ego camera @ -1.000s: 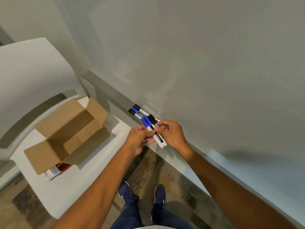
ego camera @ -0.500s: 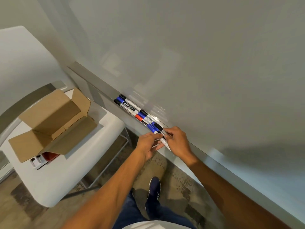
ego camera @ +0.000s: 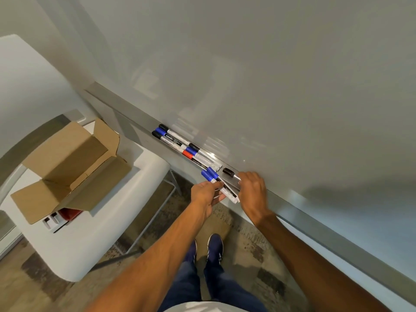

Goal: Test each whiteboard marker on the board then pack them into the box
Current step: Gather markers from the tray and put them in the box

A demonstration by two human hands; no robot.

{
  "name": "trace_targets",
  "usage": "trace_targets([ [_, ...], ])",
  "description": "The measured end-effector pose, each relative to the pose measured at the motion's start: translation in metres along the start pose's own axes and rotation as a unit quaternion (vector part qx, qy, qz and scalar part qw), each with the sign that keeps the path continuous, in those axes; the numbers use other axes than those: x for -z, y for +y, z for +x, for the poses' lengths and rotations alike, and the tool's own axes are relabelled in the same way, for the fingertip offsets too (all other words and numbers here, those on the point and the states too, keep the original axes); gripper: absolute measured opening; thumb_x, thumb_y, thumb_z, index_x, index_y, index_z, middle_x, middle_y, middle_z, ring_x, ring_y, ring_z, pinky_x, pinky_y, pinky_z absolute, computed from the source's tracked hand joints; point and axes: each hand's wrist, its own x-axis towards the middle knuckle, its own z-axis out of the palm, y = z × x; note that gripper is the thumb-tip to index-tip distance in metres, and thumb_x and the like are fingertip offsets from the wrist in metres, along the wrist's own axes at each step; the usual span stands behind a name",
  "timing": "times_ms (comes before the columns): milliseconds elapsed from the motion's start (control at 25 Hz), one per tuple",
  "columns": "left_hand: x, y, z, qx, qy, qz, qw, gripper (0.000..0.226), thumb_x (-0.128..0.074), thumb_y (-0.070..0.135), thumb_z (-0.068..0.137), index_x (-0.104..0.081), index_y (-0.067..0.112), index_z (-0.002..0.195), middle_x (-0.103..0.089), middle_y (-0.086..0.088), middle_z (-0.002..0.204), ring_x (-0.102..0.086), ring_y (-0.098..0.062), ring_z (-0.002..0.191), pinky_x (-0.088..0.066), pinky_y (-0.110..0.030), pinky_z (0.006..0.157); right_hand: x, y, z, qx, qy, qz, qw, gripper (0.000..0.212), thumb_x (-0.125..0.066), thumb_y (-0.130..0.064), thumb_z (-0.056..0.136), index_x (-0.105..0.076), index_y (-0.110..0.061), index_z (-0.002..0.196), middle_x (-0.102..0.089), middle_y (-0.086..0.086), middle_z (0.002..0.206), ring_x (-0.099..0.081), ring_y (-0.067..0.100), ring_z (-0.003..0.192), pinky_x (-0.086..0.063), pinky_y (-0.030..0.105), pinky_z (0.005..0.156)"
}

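Note:
My left hand (ego camera: 206, 193) grips two blue-capped markers (ego camera: 212, 176) just in front of the whiteboard's tray (ego camera: 135, 118). My right hand (ego camera: 253, 190) pinches a black-capped marker (ego camera: 229, 172) lying on the tray, its barrel hidden under my fingers. Several more markers (ego camera: 180, 144) with black, blue and red caps lie in a row on the tray to the left. The whiteboard (ego camera: 270, 86) fills the upper right. An open cardboard box (ego camera: 67, 167) stands on a white table at the left.
The white table (ego camera: 94, 235) has metal legs and stands left of my feet (ego camera: 209, 246). A red and white packet (ego camera: 60, 218) pokes out from under the box flap. The floor is patterned carpet.
My right hand has come off the markers in my left hand and moved right to the black-capped marker on the tray. The camera swung, showing more of the tray's row.

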Motion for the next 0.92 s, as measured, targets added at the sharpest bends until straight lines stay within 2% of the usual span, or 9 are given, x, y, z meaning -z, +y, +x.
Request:
trace_targets([
  [120, 0.002, -0.002, 0.001, 0.001, -0.002, 0.013, 1.0, 0.015, -0.073, 0.003, 0.088, -0.068, -0.001, 0.101, -0.073, -0.013, 0.084, -0.071, -0.014, 0.06, -0.062, -0.03, 0.064, -0.007, 0.006, -0.001, -0.013, -0.011, -0.015, 1.0, 0.035, -0.08, 0.006, 0.072, -0.07, -0.011, 0.101, -0.07, 0.004, 0.089, -0.061, 0.019, 0.085, -0.054, 0.036, 0.078],
  [240, 0.004, -0.004, 0.002, 0.003, -0.015, 0.03, 0.999, 0.016, -0.072, 0.004, 0.088, -0.068, 0.0, 0.103, -0.075, -0.016, 0.094, -0.074, -0.021, 0.075, -0.063, -0.037, 0.076, -0.009, 0.005, -0.005, -0.016, -0.013, 0.027, 0.999, 0.024, -0.076, 0.008, 0.077, -0.071, -0.011, 0.091, -0.068, 0.005, 0.083, -0.059, 0.02, 0.079, -0.055, 0.037, 0.07],
  [360, 0.006, -0.005, 0.005, 0.005, -0.028, 0.038, 0.999, 0.017, -0.072, 0.003, 0.089, -0.068, 0.0, 0.105, -0.075, -0.018, 0.098, -0.076, -0.026, 0.085, -0.062, -0.042, 0.084, -0.015, 0.005, -0.006, -0.013, -0.028, 0.054, 0.998, 0.021, -0.073, 0.006, 0.081, -0.071, -0.008, 0.096, -0.065, 0.008, 0.091, -0.061, 0.02, 0.082, -0.058, 0.034, 0.071],
  [560, 0.01, -0.004, 0.006, 0.014, -0.047, 0.047, 0.998, 0.015, -0.071, 0.003, 0.089, -0.068, 0.0, 0.103, -0.075, -0.018, 0.097, -0.076, -0.026, 0.085, -0.062, -0.04, 0.084, -0.023, 0.004, -0.005, 0.003, -0.046, 0.035, 0.998, 0.034, -0.072, 0.007, 0.081, -0.071, -0.008, 0.111, -0.066, 0.007, 0.1, -0.063, 0.02, 0.09, -0.057, 0.03, 0.079],
  [760, 0.017, -0.004, 0.01, 0.028, -0.071, 0.056, 0.996, 0.018, -0.071, 0.001, 0.088, -0.067, -0.001, 0.105, -0.075, -0.019, 0.096, -0.076, -0.027, 0.087, -0.061, -0.041, 0.086, -0.022, 0.005, -0.008, 0.029, -0.036, 0.048, 0.998, 0.052, -0.072, 0.018, 0.071, -0.071, -0.005, 0.117, -0.068, 0.011, 0.102, -0.063, 0.029, 0.097, -0.056, 0.04, 0.085],
  [840, 0.019, -0.003, 0.011, 0.032, -0.081, 0.058, 0.994, 0.017, -0.072, 0.001, 0.088, -0.067, -0.002, 0.104, -0.075, -0.02, 0.097, -0.075, -0.028, 0.088, -0.061, -0.04, 0.086, -0.017, 0.006, -0.01, 0.019, -0.022, 0.043, 0.999, 0.047, -0.071, 0.015, 0.074, -0.071, -0.004, 0.117, -0.068, 0.012, 0.106, -0.062, 0.029, 0.1, -0.054, 0.042, 0.087],
  [920, 0.019, -0.002, 0.01, 0.034, -0.089, 0.055, 0.994, 0.014, -0.072, 0.0, 0.087, -0.067, 0.0, 0.1, -0.075, -0.021, 0.098, -0.075, -0.027, 0.086, -0.061, -0.038, 0.083, -0.011, 0.006, -0.013, -0.02, -0.001, 0.083, 0.996, 0.032, -0.067, 0.005, 0.085, -0.072, -0.005, 0.115, -0.069, 0.009, 0.108, -0.06, 0.025, 0.1, -0.052, 0.036, 0.088],
])
